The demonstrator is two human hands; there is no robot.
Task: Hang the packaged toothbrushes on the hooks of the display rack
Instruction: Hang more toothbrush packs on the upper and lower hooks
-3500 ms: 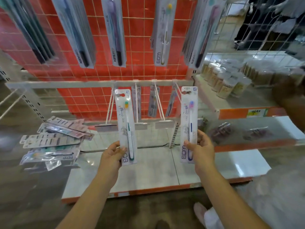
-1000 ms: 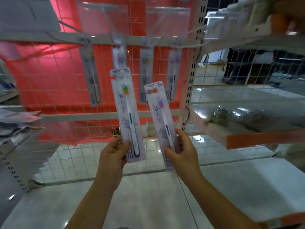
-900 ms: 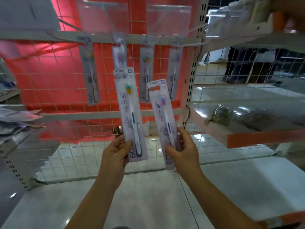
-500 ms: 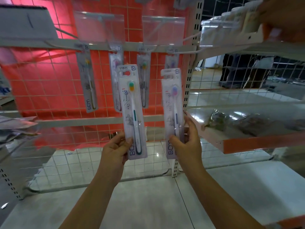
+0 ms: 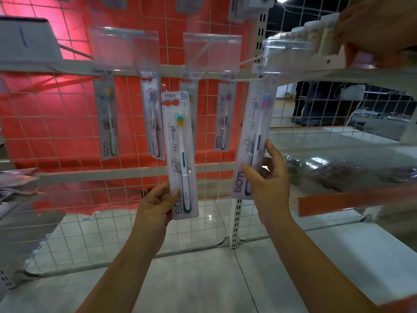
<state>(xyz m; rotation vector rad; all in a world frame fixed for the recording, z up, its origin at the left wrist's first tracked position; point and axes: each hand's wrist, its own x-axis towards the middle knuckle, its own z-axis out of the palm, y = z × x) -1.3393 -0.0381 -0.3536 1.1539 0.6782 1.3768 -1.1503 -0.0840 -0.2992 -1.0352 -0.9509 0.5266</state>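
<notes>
My left hand (image 5: 155, 206) pinches the lower end of a packaged toothbrush with a green handle (image 5: 180, 152), held upright in front of the rack. My right hand (image 5: 268, 181) grips the lower part of a packaged toothbrush with a blue handle (image 5: 255, 136); its top reaches the rightmost hook (image 5: 250, 80) under a clear price tag holder (image 5: 286, 55). Whether the hole is on that hook I cannot tell. Several packaged toothbrushes hang on the hooks of the rail (image 5: 171, 71): one at the left (image 5: 108, 116), one behind it (image 5: 153, 118), one at the right (image 5: 224, 116).
A red wire grid panel (image 5: 56, 120) backs the rack. A white slotted upright (image 5: 235, 220) stands at the right of it. An orange-edged shelf (image 5: 352, 199) with wrapped goods juts out on the right. Loose packages (image 5: 15, 184) lie at the left edge. Another person's hand (image 5: 379, 30) is at top right.
Both hands have risen. The right hand has moved its package up and to the right, to the rightmost hook. The left package has lifted slightly in front of the hanging ones.
</notes>
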